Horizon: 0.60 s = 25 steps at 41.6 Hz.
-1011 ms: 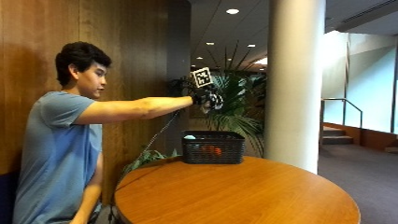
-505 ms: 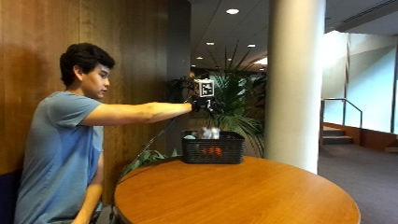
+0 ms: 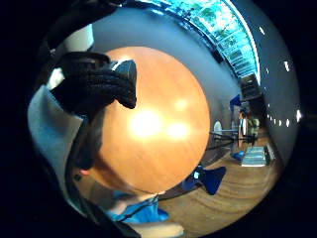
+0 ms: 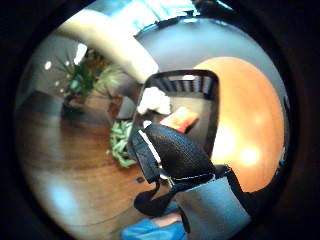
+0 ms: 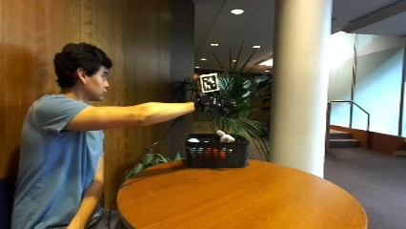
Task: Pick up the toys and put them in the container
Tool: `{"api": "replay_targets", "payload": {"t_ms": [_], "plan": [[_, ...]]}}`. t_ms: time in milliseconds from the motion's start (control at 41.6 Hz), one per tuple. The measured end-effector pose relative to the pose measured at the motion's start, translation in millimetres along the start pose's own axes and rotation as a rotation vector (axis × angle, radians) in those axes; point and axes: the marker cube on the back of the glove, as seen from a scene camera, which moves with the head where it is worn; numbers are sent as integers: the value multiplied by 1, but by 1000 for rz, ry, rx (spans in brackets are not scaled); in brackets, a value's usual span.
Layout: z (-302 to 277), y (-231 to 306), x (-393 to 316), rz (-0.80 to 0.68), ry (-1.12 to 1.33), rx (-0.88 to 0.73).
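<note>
Gloved right hand point(image 5: 212, 101) hangs with fingers loosely curled, holding nothing, directly above the black basket point(image 5: 216, 157) at the round table's point(image 5: 254, 200) far edge, white toy point(image 5: 223, 138) and orange toy point(image 4: 180, 119) inside

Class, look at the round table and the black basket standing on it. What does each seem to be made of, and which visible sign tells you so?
Round table: probably wood or wood veneer with a glossy finish; its orange-brown top mirrors the ceiling lights as bright patches.
Black basket: looks like woven or moulded openwork, perhaps plastic or wicker; the toys inside show through gaps in its wall. The exact material cannot be told.
</note>
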Motion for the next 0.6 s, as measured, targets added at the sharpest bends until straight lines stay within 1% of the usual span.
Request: {"api": "replay_targets", "payload": {"t_ms": [48, 96, 168, 313, 409, 481, 554, 602], "plan": [[0, 0, 3, 4, 62, 2], [0, -5, -10, 12, 119, 6], [-1, -7, -10, 55, 166, 15], [-12, 6, 38, 86, 106, 26], [-12, 18, 75, 54, 176, 29], [-12, 25, 93, 70, 152, 28], [-11, 31, 109, 111, 92, 23], [-8, 33, 125, 193, 79, 19]]}}
